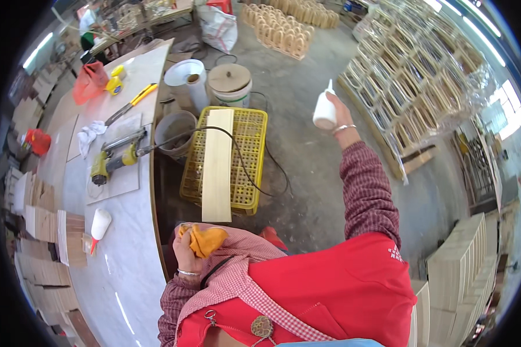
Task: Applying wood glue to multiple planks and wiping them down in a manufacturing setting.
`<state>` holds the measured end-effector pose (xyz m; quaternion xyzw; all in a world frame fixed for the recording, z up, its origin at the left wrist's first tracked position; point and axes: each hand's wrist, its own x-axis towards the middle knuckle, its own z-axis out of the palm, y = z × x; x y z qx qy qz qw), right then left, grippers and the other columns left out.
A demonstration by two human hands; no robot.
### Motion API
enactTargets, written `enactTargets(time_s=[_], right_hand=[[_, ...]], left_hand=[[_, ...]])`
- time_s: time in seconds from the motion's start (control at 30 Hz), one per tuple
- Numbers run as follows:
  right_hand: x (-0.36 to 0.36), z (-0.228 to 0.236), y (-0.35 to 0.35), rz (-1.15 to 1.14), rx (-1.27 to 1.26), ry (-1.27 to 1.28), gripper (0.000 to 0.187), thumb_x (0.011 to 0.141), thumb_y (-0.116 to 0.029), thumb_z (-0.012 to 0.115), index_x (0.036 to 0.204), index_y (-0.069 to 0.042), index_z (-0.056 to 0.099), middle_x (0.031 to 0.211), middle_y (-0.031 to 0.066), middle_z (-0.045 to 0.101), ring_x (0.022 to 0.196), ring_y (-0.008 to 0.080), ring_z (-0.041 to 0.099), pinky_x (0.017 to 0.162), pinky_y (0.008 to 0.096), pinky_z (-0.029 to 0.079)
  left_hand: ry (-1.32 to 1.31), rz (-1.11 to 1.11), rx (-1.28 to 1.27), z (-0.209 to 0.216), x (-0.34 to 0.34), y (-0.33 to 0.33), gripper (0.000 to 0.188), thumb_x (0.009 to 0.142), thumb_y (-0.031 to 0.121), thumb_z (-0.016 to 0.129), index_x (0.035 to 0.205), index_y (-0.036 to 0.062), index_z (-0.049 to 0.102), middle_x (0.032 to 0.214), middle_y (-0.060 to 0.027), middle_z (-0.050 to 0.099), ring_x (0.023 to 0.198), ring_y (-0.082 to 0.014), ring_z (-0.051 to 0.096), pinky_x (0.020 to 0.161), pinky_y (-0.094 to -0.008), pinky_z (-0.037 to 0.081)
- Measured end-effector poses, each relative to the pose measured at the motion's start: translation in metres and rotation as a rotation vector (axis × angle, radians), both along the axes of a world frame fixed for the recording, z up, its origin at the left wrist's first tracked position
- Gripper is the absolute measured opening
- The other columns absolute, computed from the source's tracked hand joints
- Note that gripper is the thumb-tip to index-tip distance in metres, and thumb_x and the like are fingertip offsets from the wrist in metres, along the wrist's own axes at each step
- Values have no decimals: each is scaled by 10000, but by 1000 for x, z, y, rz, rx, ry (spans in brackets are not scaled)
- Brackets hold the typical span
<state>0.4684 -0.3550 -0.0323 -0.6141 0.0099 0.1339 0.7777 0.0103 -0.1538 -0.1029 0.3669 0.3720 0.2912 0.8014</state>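
My right hand [341,113] is stretched out ahead over the floor, wrapped round a white squeeze bottle [324,111] whose thin nozzle points up. Close to my lap, beside the table edge, my left hand [186,253] grips an orange cloth [205,239]. A long pale wooden board [217,168] lies across an upturned-looking yellow plastic crate [250,156] in front of me. On the table to my left rests a yellow-green nail gun [114,165] with a dark hose. A second white bottle with a red nozzle [100,224] lies nearer on the same table.
The light work table [121,277] runs along my left, carrying a utility knife [132,103], tape rolls [114,85] and crumpled white gloves [91,136]. Buckets [230,87] stand past the crate. A dark hose [243,159] loops over it. Wrapped wooden frames [414,81] are stacked at right.
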Motion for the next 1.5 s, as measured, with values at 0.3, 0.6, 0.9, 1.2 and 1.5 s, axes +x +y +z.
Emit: enactTargets(time_s=[0.3, 0.6, 0.9, 1.2, 1.5], right_hand=[[30, -6, 5, -20, -52, -23, 545, 733, -306, 667, 1097, 66, 504, 871, 152, 574, 682, 238, 576, 566, 362, 513], [47, 9, 5, -41, 12, -78, 562, 707, -331, 682, 1076, 66, 535, 883, 147, 596, 695, 225, 588, 580, 324, 492], [31, 0, 3, -36, -41, -71, 555, 682, -350, 699, 1018, 77, 579, 859, 150, 619, 677, 216, 602, 564, 281, 472], [-54, -50, 3, 154, -172, 143, 432, 731, -280, 674, 992, 50, 570, 780, 117, 594, 614, 209, 582, 510, 315, 490], [-82, -83, 4, 269, -143, 318, 457, 733, -287, 672, 1019, 43, 539, 786, 130, 592, 610, 215, 586, 507, 312, 493]], left_hand=[[-21, 57, -41, 4, 3, -10, 79, 873, 74, 481, 914, 34, 536, 810, -33, 576, 641, -86, 541, 580, -180, 467], [-50, 46, -35, 0, -3, -15, 99, 895, 138, 514, 893, 41, 530, 783, -19, 568, 619, -79, 528, 579, -175, 461], [-19, 26, -46, 7, 5, -19, 160, 909, 193, 500, 921, 34, 510, 831, -47, 571, 664, -100, 557, 586, -199, 489], [4, 8, -40, 17, 9, -25, 200, 914, 190, 481, 999, 9, 502, 901, -74, 565, 734, -120, 565, 651, -203, 498], [35, 25, -81, 20, 11, -32, 168, 904, 154, 496, 1007, 23, 512, 898, -50, 551, 747, -102, 537, 656, -188, 471]])
